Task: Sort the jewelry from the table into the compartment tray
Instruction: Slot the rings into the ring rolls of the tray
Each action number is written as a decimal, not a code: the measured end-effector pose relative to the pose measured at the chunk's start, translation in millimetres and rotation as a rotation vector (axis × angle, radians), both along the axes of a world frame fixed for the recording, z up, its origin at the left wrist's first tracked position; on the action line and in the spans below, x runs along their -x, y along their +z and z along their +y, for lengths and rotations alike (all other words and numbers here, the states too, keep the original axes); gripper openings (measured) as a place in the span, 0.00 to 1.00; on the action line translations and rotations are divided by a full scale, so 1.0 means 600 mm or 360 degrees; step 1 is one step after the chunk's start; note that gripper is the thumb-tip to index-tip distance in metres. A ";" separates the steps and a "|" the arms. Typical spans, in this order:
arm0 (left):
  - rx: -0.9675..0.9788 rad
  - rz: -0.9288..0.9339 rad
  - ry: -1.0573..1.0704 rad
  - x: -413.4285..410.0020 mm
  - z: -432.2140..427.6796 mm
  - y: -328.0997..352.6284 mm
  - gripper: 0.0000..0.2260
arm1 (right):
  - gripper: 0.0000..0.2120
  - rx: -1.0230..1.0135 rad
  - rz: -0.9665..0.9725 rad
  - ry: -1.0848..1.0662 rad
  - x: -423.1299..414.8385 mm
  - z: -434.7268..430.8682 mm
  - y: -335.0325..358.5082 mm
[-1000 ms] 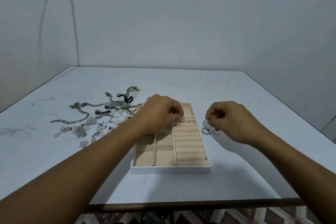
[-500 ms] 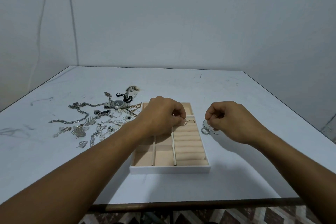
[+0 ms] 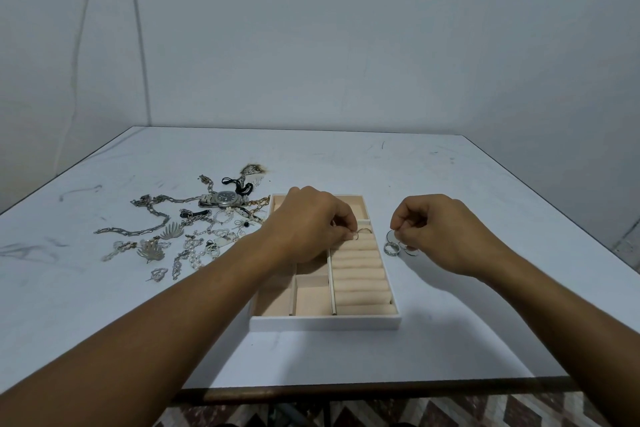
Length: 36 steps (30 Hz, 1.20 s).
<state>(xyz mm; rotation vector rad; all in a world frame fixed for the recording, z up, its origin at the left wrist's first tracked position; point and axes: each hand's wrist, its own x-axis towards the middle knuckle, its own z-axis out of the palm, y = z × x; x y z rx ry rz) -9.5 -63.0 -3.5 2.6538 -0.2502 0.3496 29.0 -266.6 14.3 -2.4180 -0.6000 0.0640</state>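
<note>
Beige padded rolls fill the right column of the compartment tray [image 3: 325, 322], low in the centre of the frame, and the slots between them look made to hold rings upright. That would explain the left hand [image 3: 311, 225]: its grip is narrow, thumb and forefinger pinching a small ring [image 3: 356, 236] on edge over the uppermost rolls, probably to press it into a slot. The right hand [image 3: 446, 236], just right of the tray, curls its grip on a thin hoop [image 3: 389, 236] beside a broad band [image 3: 391, 248] lying on the worktop [image 3: 485, 184], seemingly readying the next piece. Chains and a watch [image 3: 225, 198] lie unsorted at centre left.
</note>
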 end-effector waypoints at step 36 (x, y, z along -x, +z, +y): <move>-0.0191 -0.0250 -0.0048 0.011 0.022 -0.025 0.10 | 0.08 -0.0096 -0.0211 0.0054 -0.001 0.028 -0.021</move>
